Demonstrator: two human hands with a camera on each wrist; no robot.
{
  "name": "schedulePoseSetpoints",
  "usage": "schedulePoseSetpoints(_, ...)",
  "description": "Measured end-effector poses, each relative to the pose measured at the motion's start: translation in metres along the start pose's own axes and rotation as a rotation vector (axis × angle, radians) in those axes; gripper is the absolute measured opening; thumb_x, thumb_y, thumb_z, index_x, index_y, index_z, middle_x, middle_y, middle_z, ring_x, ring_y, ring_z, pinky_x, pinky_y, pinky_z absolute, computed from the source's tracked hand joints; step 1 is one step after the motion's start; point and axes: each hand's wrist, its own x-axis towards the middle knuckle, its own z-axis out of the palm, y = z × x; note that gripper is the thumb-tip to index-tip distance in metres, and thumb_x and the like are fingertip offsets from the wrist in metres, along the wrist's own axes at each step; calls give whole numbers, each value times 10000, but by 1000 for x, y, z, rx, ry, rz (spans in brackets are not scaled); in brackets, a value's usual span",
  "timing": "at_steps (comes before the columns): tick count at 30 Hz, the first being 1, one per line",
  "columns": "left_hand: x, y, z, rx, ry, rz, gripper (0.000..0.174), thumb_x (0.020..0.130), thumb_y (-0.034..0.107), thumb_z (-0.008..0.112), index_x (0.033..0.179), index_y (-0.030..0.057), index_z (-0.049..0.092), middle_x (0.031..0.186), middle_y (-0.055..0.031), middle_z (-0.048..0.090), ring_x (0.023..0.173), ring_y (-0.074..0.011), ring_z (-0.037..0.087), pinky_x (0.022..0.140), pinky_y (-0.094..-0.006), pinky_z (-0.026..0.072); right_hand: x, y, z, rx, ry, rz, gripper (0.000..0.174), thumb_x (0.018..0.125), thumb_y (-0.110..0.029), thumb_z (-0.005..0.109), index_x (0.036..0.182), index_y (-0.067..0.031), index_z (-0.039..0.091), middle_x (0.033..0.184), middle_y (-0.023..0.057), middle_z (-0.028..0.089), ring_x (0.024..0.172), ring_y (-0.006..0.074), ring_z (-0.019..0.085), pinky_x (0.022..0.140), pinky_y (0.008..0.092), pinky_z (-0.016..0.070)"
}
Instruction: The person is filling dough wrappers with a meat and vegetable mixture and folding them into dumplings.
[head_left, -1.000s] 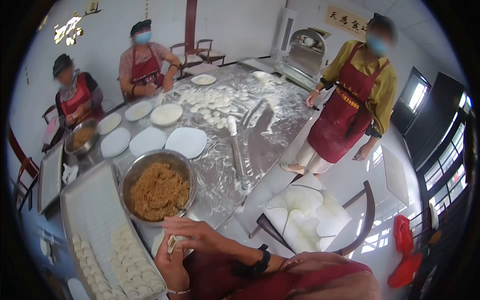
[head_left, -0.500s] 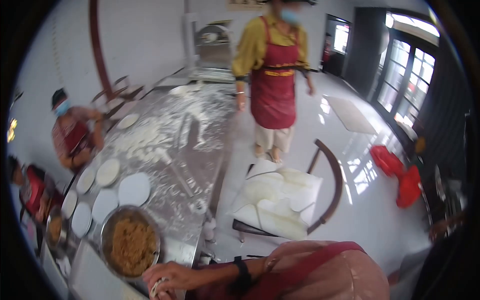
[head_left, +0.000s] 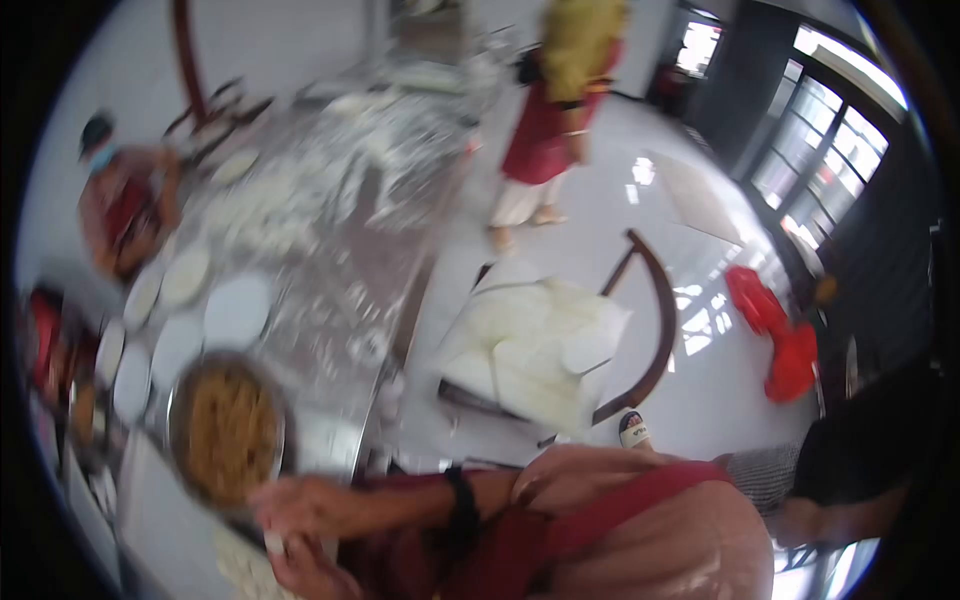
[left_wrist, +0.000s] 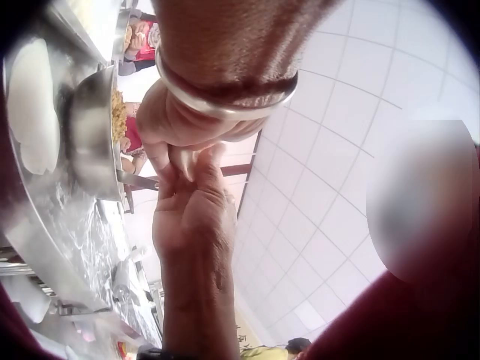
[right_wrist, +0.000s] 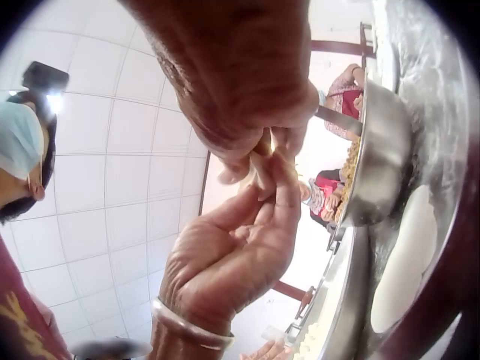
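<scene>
Both hands meet at a small pale dumpling (right_wrist: 260,174), close beside a steel bowl of brown filling. In the right wrist view the left hand (right_wrist: 236,251), with a bangle at its wrist, pinches the dough from below between thumb and fingers. From above, the fingers of the right hand (right_wrist: 255,120) pinch its upper edge. The left wrist view shows the dumpling (left_wrist: 184,161) mostly covered by fingers. In the head view the right hand (head_left: 305,505) lies over the left hand (head_left: 312,572), and only a bit of white dough peeks out.
The steel bowl (head_left: 178,420) of filling (head_left: 232,430) has a flat metal handle (right_wrist: 339,118) sticking out. White plates (head_left: 238,308) lie beyond, on the floured table (head_left: 330,300). A tray (head_left: 165,500) holds dumplings. A padded chair (head_left: 535,340) stands right of the table. Other people are around.
The head view has swung right, shifting bowl and table leftward. The person in the yellow shirt has turned away. A sandalled foot and a dark sleeve now show at lower right. Both hands keep hold of the dumpling.
</scene>
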Motion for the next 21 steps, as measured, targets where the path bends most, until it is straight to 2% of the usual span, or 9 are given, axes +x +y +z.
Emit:
schedulePoseSetpoints(3, -13, 2, -16, -59, 66, -68, 289, 929, 71, 556, 1177, -76, 576, 1032, -107, 648, 911, -178, 624, 794, -307, 517, 1, -3, -8, -323, -251, -139, 259, 845, -181, 677, 1061, -55, 609, 1266, 132, 556, 1303, 315, 465, 1080, 392, 360)
schedulePoseSetpoints(6, -33, -1, -15, -223, 116, -90, 319, 952, 5, 511, 1255, -84, 547, 1043, -95, 657, 910, -142, 643, 799, -284, 534, 2, -27, -15, -440, -140, -96, 360, 761, -83, 753, 1111, -44, 673, 1213, 149, 655, 1248, 339, 557, 987, 408, 474)
schedulePoseSetpoints(7, -36, -4, -15, -305, 136, -116, 355, 964, 9, 503, 1306, -85, 509, 1078, -105, 652, 948, -156, 648, 835, -293, 539, 2, -35, -10, -433, -107, -34, 388, 735, -34, 771, 1116, -55, 696, 1200, 138, 676, 1252, 326, 563, 978, 398, 486)
schedulePoseSetpoints(8, -35, -6, -15, -403, 125, -127, 394, 976, 12, 495, 1358, -86, 472, 1112, -115, 648, 986, -170, 653, 870, -302, 545, 5, -31, -11, -431, -97, -80, 356, 739, -34, 775, 1087, -67, 708, 1185, 126, 685, 1237, 322, 574, 976, 388, 487)
schedulePoseSetpoints(11, -23, -1, -12, -364, 115, -117, 397, 992, 33, 480, 1370, -87, 455, 1167, -126, 627, 1043, -189, 645, 921, -319, 542, 14, -19, -15, -317, -82, -76, 304, 737, -34, 775, 1033, -67, 715, 1159, 121, 697, 1222, 332, 583, 975, 397, 487)
schedulePoseSetpoints(14, -29, -9, -23, -295, 87, -131, 410, 992, 40, 488, 1379, -88, 445, 1199, -125, 613, 1056, -184, 635, 926, -313, 536, 9, -15, -8, -352, -89, -89, 243, 740, -39, 770, 975, -61, 711, 1144, 117, 702, 1211, 339, 588, 977, 412, 484)
schedulePoseSetpoints(17, -32, -9, -26, -322, 29, -140, 427, 967, -7, 511, 1391, -40, 472, 1192, -74, 623, 1000, -99, 598, 854, -239, 501, 6, -12, -9, -399, -156, -131, 215, 742, -50, 768, 947, -50, 702, 1120, 121, 709, 1203, 340, 593, 976, 406, 484)
schedulePoseSetpoints(21, -31, -9, -29, -353, -27, -195, 436, 957, -15, 518, 1390, -37, 475, 1144, -71, 639, 975, -100, 606, 833, -242, 508, 10, -21, -14, -467, -234, -62, 254, 739, -49, 767, 986, -45, 708, 1168, 131, 687, 1222, 330, 577, 969, 390, 487)
